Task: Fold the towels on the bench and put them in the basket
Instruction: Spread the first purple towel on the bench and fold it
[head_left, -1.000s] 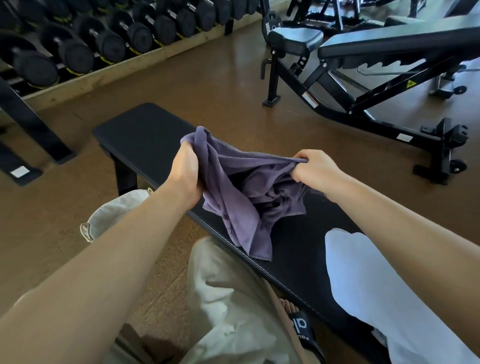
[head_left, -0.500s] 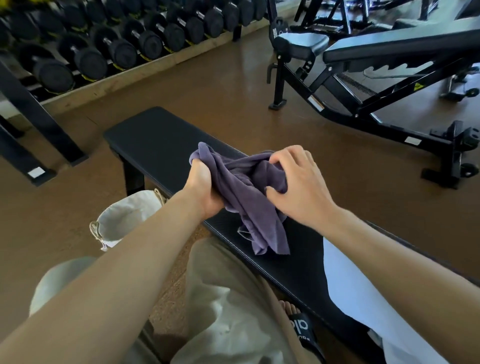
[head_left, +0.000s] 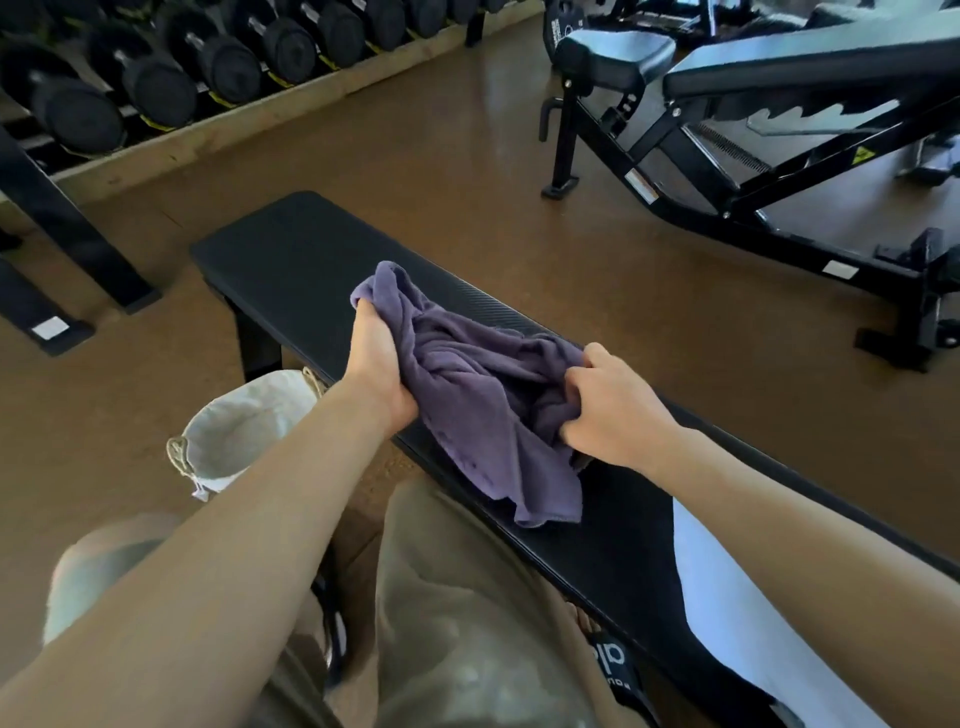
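Left grip (head_left: 376, 364) and right grip (head_left: 610, 410) both clutching crumpled towel (head_left: 483, 405), lying mid-frame on surface (head_left: 291, 260), basket (head_left: 244, 431) lower left.

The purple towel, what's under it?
The black bench is under the purple towel. Both hands, left and right, grip it. Anything beneath its bunched folds is hidden.

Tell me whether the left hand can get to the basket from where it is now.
Probably yes. The basket stands on the floor just below and left of the left hand, with nothing between them, though that hand now grips the purple towel.
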